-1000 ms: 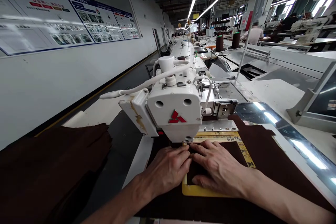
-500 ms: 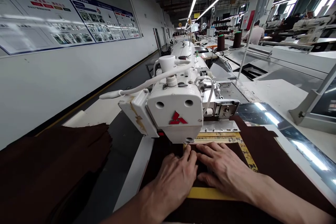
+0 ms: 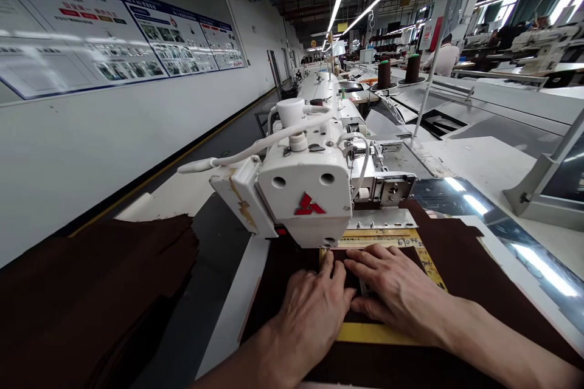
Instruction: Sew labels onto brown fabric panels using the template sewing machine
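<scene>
Both hands rest on dark brown fabric [image 3: 469,273] under the head of a white sewing machine [image 3: 303,188] with a red emblem. My left hand [image 3: 317,304] lies palm down, fingers stretched toward the machine, its thumb reaching across to my right hand. Beside it, my right hand [image 3: 392,285] presses flat with its fingers extended. A yellow frame [image 3: 378,334] with handwriting on its upper and right bars surrounds the area beneath the hands. Between the hands a small pale edge shows, too covered to make out. The needle area is hidden behind the machine head.
More brown fabric [image 3: 104,279] is piled at the left. A metal plate [image 3: 383,219] sits above the frame's far bar. Brown thread cones [image 3: 413,70] stand farther back. A screen on a stand [image 3: 566,182] is at the right. Another person [image 3: 444,56] sits in the background.
My left hand has shifted slightly right, and its thumb now reaches toward my right hand. The right hand has moved slightly right. The view has tilted a little.
</scene>
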Tool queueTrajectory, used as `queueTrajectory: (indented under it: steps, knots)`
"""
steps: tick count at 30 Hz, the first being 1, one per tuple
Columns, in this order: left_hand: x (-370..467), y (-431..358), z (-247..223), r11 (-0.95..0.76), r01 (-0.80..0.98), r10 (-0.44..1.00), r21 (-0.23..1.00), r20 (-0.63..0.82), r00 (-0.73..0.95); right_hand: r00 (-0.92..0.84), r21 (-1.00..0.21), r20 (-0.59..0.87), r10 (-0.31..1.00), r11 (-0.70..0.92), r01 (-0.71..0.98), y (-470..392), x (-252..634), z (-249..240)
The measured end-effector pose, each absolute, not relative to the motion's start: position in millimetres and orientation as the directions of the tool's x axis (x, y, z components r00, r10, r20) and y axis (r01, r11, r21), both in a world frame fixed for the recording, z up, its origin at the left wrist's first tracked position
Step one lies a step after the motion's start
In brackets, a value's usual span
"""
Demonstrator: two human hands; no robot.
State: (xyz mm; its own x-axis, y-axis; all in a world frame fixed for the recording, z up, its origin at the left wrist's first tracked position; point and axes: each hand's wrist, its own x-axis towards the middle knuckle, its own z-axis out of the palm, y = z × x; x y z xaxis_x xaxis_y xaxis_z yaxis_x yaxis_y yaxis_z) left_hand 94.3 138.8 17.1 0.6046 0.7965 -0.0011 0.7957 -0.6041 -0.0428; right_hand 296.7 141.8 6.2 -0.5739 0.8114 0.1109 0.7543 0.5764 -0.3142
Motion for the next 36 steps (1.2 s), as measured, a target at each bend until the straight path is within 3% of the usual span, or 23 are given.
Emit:
queueTrajectory:
  steps: [6, 22, 31, 36]
  knots:
    - [99, 139, 17, -0.619, 0.783, 0.785, -0.057, -0.010, 0.620, -0.591, -0.322, 0.123, 0.797, 0.595, 0.736, 141, 306, 5]
    - [110, 136, -16, -0.642, 0.767, 0.744, -0.016, 0.228, 0.628, -0.559, -0.195, 0.176, 0.811, 0.585, 0.787, 135, 329, -7]
    - [106, 138, -17, -0.712, 0.702, 0.692, 0.012, 0.184, 0.698, -0.510, -0.040, 0.310, 0.802, 0.547, 0.836, 125, 351, -23]
    - [109, 143, -6, -0.691, 0.723, 0.717, -0.012, 0.117, 0.687, -0.453, -0.025, 0.330, 0.828, 0.487, 0.873, 118, 355, -23]
